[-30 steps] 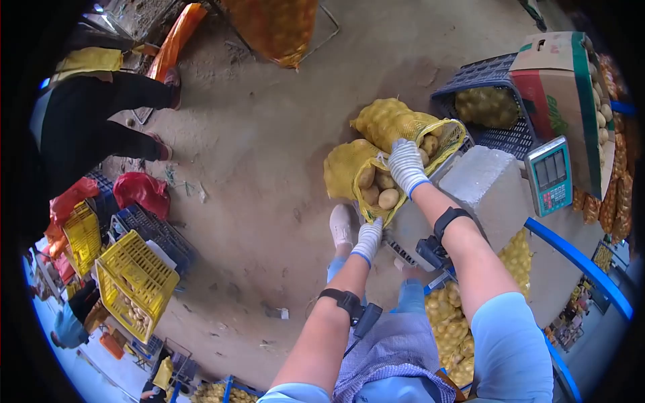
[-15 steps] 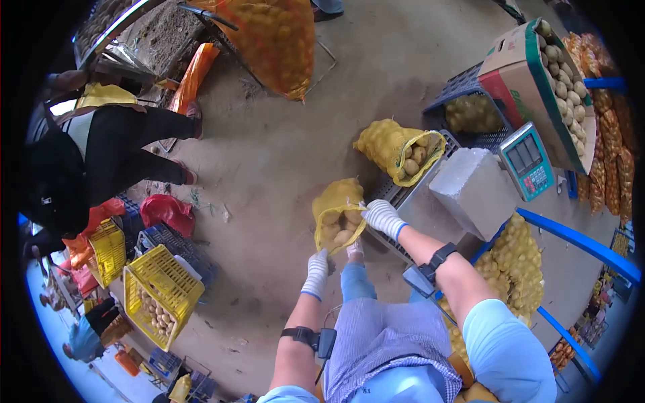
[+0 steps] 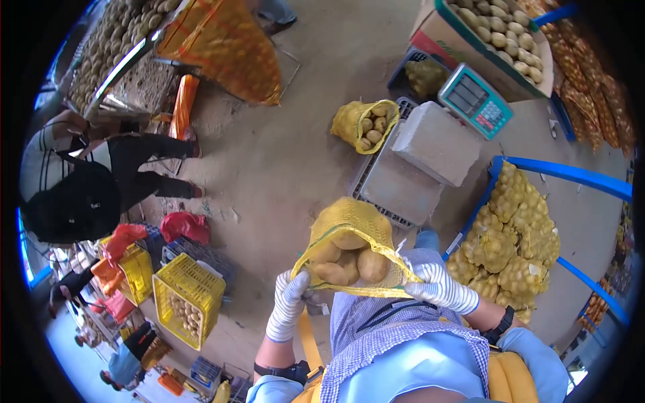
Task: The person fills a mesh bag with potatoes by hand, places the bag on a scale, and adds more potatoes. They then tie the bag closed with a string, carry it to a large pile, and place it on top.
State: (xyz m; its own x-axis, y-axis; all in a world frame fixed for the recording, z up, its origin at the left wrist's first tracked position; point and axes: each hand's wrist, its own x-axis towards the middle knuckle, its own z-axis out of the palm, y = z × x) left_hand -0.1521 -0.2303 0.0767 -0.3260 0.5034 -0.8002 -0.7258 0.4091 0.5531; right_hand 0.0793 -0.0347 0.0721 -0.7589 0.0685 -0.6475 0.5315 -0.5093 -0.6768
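A yellow mesh bag (image 3: 353, 213) hangs in front of my waist with its mouth pulled wide. Several large potatoes (image 3: 373, 266) lie inside it. My left hand (image 3: 287, 302), in a striped white glove, is closed on the left side of the bag's rim. On the opposite side, my right hand (image 3: 440, 285), gloved alike, grips the rim's right corner. Farther off, a second yellow mesh bag of potatoes (image 3: 351, 126) rests on its side against the scale's crate, mouth facing right.
A scale with a teal display (image 3: 476, 101) and grey block (image 3: 440, 142) stands ahead right. Full bags (image 3: 517, 235) fill a blue-framed cart at right. A potato carton (image 3: 430, 33) is beyond. Yellow crates (image 3: 189, 295) and a person (image 3: 74, 181) are at left.
The bag has risen from near the floor up to my waist, its mouth stretched wider between my hands. My view has shifted, and the scale and carton appear higher and further left.
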